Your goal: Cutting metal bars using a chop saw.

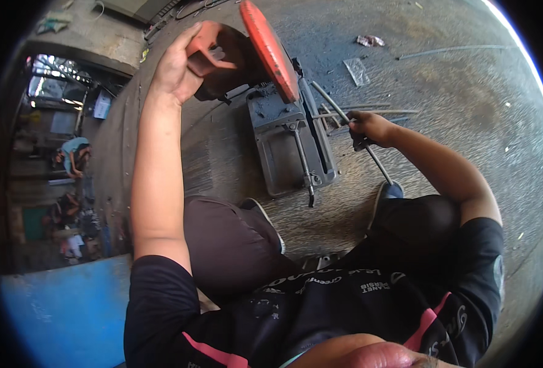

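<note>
My left hand is wrapped round the orange handle of a cut-off saw, beside its raised orange blade guard. Below the guard stands the saw's grey metal base, dusted with dark filings and fitted with a clamp screw. To the right of the base, my right hand is closed round a thin metal rod. The rod slants from beside the saw down toward my foot. Several short rods lie on the floor just beyond that hand.
A clear plastic bag and a crumpled wrapper lie on the concrete floor, with a long thin rod at the far right. My shoe is near the saw. Two people are at the far left, beyond a blue panel.
</note>
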Tool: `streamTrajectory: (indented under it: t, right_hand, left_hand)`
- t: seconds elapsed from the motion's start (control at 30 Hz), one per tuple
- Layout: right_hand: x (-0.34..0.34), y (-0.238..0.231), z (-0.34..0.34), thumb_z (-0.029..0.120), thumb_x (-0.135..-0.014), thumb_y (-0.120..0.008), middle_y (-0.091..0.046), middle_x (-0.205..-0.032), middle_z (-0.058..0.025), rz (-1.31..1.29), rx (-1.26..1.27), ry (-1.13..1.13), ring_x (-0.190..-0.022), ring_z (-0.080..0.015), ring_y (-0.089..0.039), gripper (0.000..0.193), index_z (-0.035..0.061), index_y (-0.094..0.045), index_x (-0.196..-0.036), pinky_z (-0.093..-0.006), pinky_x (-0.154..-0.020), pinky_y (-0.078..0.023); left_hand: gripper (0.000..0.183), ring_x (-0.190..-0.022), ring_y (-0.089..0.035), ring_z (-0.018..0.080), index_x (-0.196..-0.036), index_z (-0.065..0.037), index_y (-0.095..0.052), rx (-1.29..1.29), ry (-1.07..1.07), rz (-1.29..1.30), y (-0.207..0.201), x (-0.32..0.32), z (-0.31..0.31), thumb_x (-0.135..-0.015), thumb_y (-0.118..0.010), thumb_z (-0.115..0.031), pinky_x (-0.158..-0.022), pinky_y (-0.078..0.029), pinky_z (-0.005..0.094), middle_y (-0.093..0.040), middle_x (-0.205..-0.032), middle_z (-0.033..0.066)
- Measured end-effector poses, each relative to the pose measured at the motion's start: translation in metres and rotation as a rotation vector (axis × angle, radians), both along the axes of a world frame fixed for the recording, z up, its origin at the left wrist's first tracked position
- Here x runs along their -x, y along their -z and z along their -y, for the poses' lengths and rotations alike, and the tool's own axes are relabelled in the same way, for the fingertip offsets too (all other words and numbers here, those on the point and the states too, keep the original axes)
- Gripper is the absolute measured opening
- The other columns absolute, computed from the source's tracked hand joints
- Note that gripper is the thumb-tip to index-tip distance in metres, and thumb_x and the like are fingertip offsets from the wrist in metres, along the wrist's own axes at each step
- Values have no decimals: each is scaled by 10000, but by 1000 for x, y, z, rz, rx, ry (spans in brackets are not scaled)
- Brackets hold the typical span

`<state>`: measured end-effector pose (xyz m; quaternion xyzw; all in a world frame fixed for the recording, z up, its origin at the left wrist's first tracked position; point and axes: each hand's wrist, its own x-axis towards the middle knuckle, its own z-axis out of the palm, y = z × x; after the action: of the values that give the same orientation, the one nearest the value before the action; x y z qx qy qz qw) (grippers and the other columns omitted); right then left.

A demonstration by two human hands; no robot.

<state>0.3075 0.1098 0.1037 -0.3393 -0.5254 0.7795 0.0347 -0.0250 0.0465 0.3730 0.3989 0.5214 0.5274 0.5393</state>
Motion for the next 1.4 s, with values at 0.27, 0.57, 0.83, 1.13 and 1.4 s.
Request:
streamTrajectory:
  t: [0.27,0.57,0.83,1.13,1.4]
  right_hand:
    - [36,1,17,255,-999,-372,-535,-803,-97,-132,282,54,-665,-243,-615,257,24,-472,-1056,-421,-684,-554]
    - [34,14,34,187,-988,-396,-548,-942,-163,-227,509,22,-763,-262,-599,268,-41,-484,-1099,-441,-764,-535]
    - [40,1,41,208,-1003,-346,-470,-790,-73,-264,534,2,-690,-180,-470,253,0,-486,-1037,-362,-667,-455]
    - [45,5,43,231,-1009,-324,-409,-744,-43,-298,572,-57,-632,-144,-375,235,38,-458,-994,-312,-578,-371]
    - [48,6,44,223,-1002,-367,-400,-742,-38,-268,529,-33,-635,-144,-368,179,68,-437,-947,-315,-575,-360]
  left_hand:
    - [444,-931,-579,325,-1197,86,-471,-49,-171,-3,-1,-4,-20,-896,-523,-236,-866,-478,461,-583,-1034,213]
    - [354,-728,-620,263,-1126,69,-506,-104,-211,-21,7,6,-21,-892,-513,-197,-658,-537,356,-608,-882,177]
    - [339,-760,-624,244,-1133,53,-519,-90,-161,-29,10,8,-17,-897,-496,-188,-664,-543,361,-618,-935,161]
    - [365,-905,-617,251,-1171,45,-513,-130,-147,-48,7,-2,-16,-905,-448,-197,-762,-535,407,-612,-1037,157]
    - [345,-841,-629,255,-1129,54,-528,-118,-184,-54,7,-3,-14,-895,-471,-192,-729,-541,387,-624,-972,164]
